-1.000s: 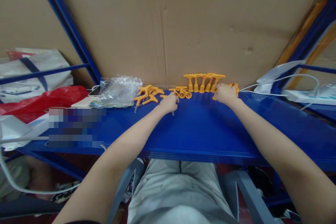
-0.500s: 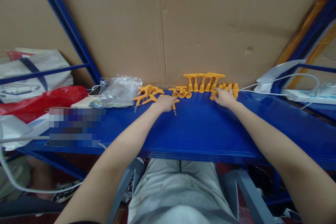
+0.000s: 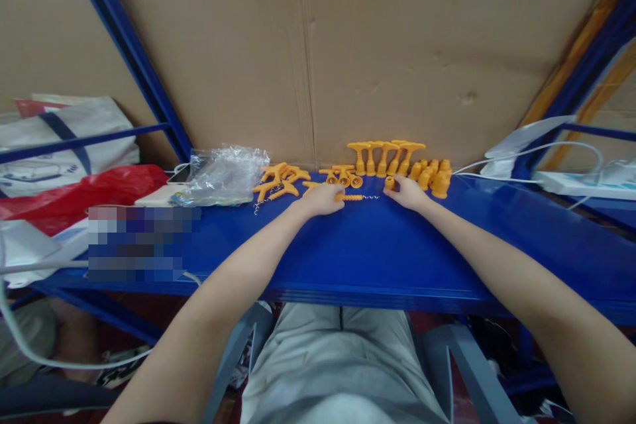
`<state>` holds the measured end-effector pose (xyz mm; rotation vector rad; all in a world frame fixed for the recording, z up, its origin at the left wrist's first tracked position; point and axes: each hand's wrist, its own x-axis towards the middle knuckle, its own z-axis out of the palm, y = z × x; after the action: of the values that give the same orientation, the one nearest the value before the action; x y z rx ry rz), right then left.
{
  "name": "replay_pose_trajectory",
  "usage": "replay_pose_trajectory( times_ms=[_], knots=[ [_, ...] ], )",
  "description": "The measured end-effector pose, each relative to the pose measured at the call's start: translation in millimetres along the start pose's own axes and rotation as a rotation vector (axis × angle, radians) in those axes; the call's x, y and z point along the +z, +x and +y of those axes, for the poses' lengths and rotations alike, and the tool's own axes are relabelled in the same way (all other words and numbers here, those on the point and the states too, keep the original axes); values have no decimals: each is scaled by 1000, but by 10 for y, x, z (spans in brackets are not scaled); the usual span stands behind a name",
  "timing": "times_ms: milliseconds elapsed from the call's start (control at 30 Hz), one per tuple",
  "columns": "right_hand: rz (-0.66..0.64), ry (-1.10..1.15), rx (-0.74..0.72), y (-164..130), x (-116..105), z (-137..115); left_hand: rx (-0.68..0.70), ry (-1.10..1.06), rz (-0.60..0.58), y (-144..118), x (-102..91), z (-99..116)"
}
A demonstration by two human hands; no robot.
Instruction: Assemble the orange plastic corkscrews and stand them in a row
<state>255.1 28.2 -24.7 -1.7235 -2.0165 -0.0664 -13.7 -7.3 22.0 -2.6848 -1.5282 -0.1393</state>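
Observation:
My left hand (image 3: 325, 199) is closed on the handle of a yellow corkscrew (image 3: 354, 198), whose metal spiral points right. My right hand (image 3: 408, 195) grips a short yellow sleeve (image 3: 390, 182), its round end facing the spiral; a small gap parts the two. To the left lies a pile of yellow corkscrews (image 3: 281, 179) with bare spirals. Behind my hands, several assembled corkscrews (image 3: 382, 158) stand upright with their T-handles on top, and a few more (image 3: 344, 179) lie with round open ends toward me. Several loose yellow sleeves (image 3: 437, 177) stand beyond my right hand.
A clear plastic bag (image 3: 226, 175) lies left of the pile on the blue table (image 3: 348, 252). Further left are a red bag (image 3: 84, 192) and a canvas bag (image 3: 64, 136). Cardboard (image 3: 318, 46) walls the back. White cables and a power strip (image 3: 586, 182) sit at the right.
My left hand has turned the corkscrew so its spiral points right instead of down. My right hand has taken a sleeve from the group and moved left toward it.

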Motion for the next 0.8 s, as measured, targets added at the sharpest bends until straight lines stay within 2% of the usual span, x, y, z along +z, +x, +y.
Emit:
replay_pose_trajectory(
  times_ms=[100, 200, 300, 400, 600, 800],
  knots=[
    [52, -186, -170, -46, -126, -72, -82, -14, 84, -3, 12, 6],
    [98, -230, -307, -85, -194, -150, -125, -20, 110, -13, 2, 4],
    [114, -232, -367, -111, -210, -227, -147, -30, 113, -16, -11, -1],
    [120, -233, -375, -129, -225, -276, -176, -44, 133, -11, -20, -9],
    [104, -276, -260, -160, -276, -275, -188, -89, 173, -13, -31, -3],
    [93, -186, -322, -162, -231, -301, -147, -83, 201, -9, -7, -20]
  ],
)
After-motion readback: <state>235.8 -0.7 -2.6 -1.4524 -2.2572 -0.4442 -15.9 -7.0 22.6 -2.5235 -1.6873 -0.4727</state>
